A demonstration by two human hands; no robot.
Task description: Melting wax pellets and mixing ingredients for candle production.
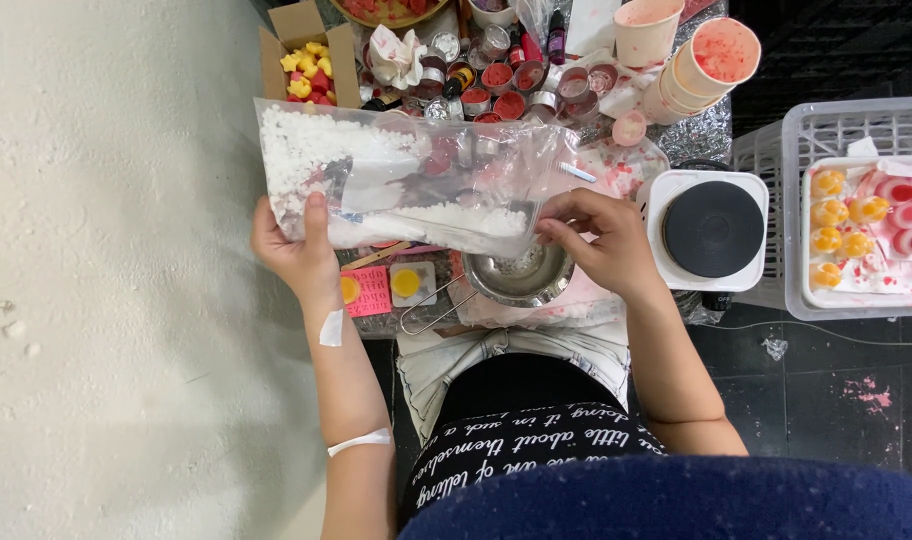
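Holding a clear plastic bag of white flakes level above a small metal pot: left hand grips the bag's left edge, thumb pressed on its front; right hand pinches the lower right corner, fingers curled tight, pot just below them

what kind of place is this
Probably a home candle-making or wax-craft corner: a bag of white flakes held over a metal pot, a hot plate beside it, and small tins of red wax.
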